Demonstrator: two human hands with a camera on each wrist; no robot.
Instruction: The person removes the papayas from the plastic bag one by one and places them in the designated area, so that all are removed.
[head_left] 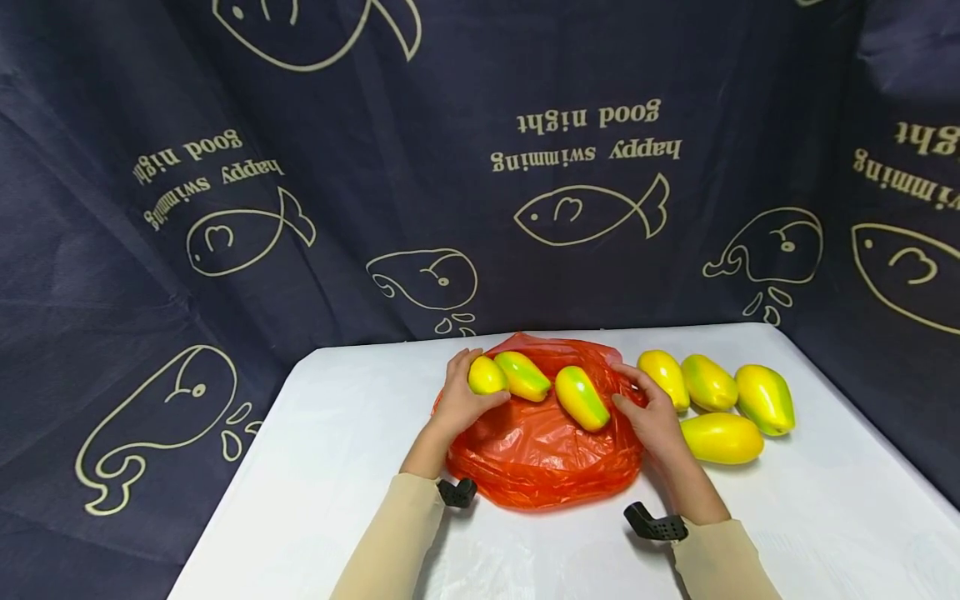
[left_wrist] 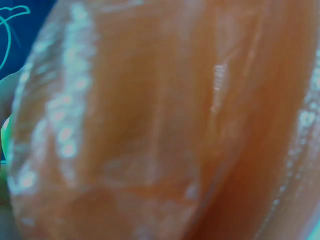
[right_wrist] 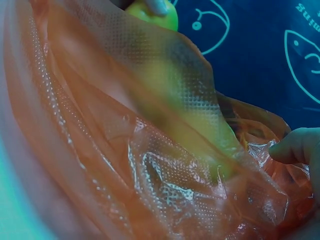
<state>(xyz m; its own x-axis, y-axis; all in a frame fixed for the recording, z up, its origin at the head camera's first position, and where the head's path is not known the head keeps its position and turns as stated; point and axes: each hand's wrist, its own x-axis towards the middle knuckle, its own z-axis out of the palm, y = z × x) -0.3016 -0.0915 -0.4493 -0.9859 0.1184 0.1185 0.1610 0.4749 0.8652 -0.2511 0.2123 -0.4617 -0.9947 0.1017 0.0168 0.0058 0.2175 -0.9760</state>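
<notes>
A red plastic bag (head_left: 525, 446) lies spread with its mouth open on the white table. At its left side my left hand (head_left: 459, 404) grips a yellow papaya (head_left: 487, 376) between thumb and fingers. Two more yellow-green papayas, one beside it (head_left: 522, 376) and one further right (head_left: 582, 398), lie on the bag's red film. My right hand (head_left: 654, 421) holds the bag's right edge, thumb toward the inside. In the right wrist view the thumb (right_wrist: 295, 146) touches the crinkled film. Blurred bag film (left_wrist: 150, 120) fills most of the left wrist view.
Several other papayas (head_left: 708, 383) lie together on the table right of the bag, close to my right hand; the nearest papaya (head_left: 722, 438) lies sideways. A dark curtain with fish prints (head_left: 450, 167) hangs behind the white table (head_left: 337, 467).
</notes>
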